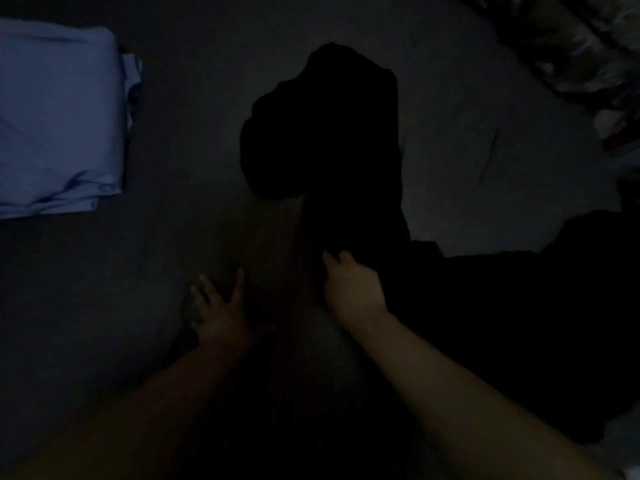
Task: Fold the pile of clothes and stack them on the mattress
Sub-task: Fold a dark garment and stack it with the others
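Bare mattress (194, 140) lies open left of the black garment (332, 133), as far as the folded pale blue stack (55, 116); right of the garment another open stretch runs to the jumbled pile (588, 46); more dark cloth (519, 323) blocks the near right.

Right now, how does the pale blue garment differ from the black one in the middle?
The pale blue garment is folded into a neat block at the left; the black garment lies bunched and unfolded in the middle. No hand touches the blue one; the right hand grips the black one's near end. Both lie on the mattress.
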The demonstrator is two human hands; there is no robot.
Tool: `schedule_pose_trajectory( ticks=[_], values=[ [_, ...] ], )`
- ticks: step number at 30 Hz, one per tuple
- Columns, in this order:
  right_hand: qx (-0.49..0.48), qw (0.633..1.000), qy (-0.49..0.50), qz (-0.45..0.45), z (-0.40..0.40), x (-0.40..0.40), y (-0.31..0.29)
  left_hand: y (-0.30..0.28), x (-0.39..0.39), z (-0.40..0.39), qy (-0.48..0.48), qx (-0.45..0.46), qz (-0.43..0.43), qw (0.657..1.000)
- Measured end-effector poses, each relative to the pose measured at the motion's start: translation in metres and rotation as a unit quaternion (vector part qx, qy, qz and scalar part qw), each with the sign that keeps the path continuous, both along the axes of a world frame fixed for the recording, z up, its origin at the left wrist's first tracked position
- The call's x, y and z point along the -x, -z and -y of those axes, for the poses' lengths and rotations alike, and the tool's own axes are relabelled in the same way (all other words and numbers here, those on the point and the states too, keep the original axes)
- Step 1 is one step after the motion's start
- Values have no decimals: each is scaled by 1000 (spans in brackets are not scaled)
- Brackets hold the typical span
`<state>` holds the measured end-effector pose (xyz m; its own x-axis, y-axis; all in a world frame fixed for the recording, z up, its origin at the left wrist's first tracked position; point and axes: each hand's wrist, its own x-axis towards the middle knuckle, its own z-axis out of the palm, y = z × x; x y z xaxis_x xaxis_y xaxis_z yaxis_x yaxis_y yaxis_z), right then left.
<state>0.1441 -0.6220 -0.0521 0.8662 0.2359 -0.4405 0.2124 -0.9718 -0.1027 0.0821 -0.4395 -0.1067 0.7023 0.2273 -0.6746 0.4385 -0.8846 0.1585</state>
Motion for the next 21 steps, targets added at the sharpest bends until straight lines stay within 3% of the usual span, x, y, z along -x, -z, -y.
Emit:
schedule_pose_trajectory(
  ticks=[4,8,10,11,12,13,14,15,16,17,19,21],
  values=[
    [1,997,-6,-79,-51,80,3,-15,2,-12,-44,89,50,994],
    [-13,980,21,-197,-89,130,-3,-31,25,-23,-236,243,155,928],
    [31,982,7,-186,-108,155,4,-44,40,-17,-253,307,122,909],
    [40,964,10,-261,-115,174,25,-47,47,-15,-258,333,103,901],
    [27,975,12,-219,-116,194,60,-48,54,-12,-268,343,98,895],
    [58,971,-9,-232,-124,210,78,-44,59,-14,-282,334,98,894],
    [57,929,-41,-363,-127,216,82,-42,63,-17,-294,316,101,896],
    [8,907,-96,-411,-119,217,68,-38,66,-23,-305,288,103,902],
    [-30,924,-115,-364,-111,215,39,-36,68,-29,-311,264,99,908],
    [-117,942,-86,-303,-118,203,20,-35,69,-37,-316,247,91,911],
    [-289,894,2,-342,-111,174,-12,-36,70,-55,-324,217,83,917],
    [-342,904,130,-224,-91,136,-22,-34,75,-77,-334,192,92,918]
  ],
)
